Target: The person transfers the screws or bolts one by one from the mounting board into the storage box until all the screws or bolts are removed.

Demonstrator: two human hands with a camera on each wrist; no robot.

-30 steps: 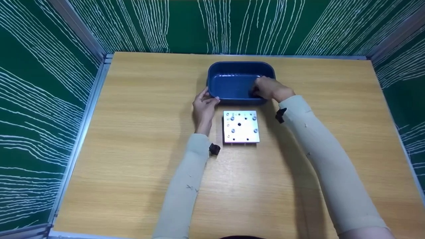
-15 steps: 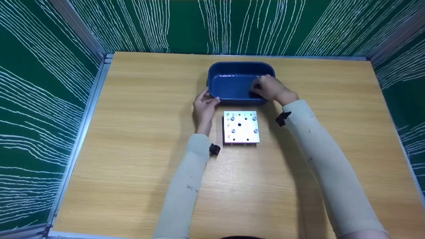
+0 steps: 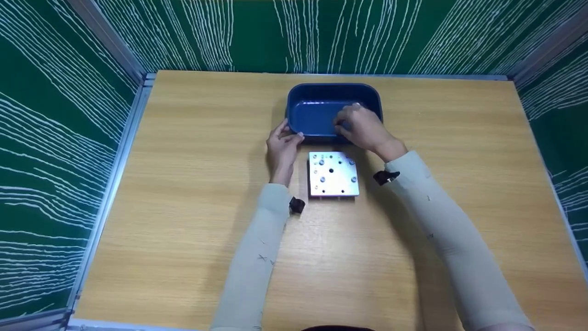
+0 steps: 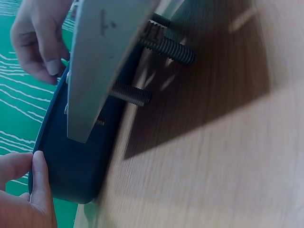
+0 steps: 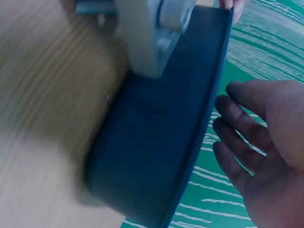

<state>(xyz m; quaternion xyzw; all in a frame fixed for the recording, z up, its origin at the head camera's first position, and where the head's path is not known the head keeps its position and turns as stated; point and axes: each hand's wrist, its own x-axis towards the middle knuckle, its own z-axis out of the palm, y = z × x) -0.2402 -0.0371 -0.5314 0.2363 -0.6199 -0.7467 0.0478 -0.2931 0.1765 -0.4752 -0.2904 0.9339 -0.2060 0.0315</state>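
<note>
A blue rectangular bin (image 3: 314, 115) stands towards the back of the table. My left hand (image 3: 281, 149) pinches its rim at the near left corner, thumb and fingers on either side of the wall in the left wrist view. My right hand (image 3: 365, 128) is over the bin's right half, fingers bent downward. In the right wrist view, the right hand's fingers (image 5: 240, 118) are loosely bent and spread beside the rim, with nothing visible between them. Between my forearms, a square metal plate (image 3: 337, 183) with holes and bolt heads sits raised. Threaded bolts (image 4: 173, 50) stick out beneath it.
The wooden table (image 3: 193, 184) is bordered by metal rails. Green panels (image 3: 257, 37) with white wavy lines rise behind it and at both sides. A dark rounded edge (image 3: 337, 328) shows at the bottom middle.
My right hand has moved left within the bin, from its right end towards the middle. My left hand and the plate have stayed put.
</note>
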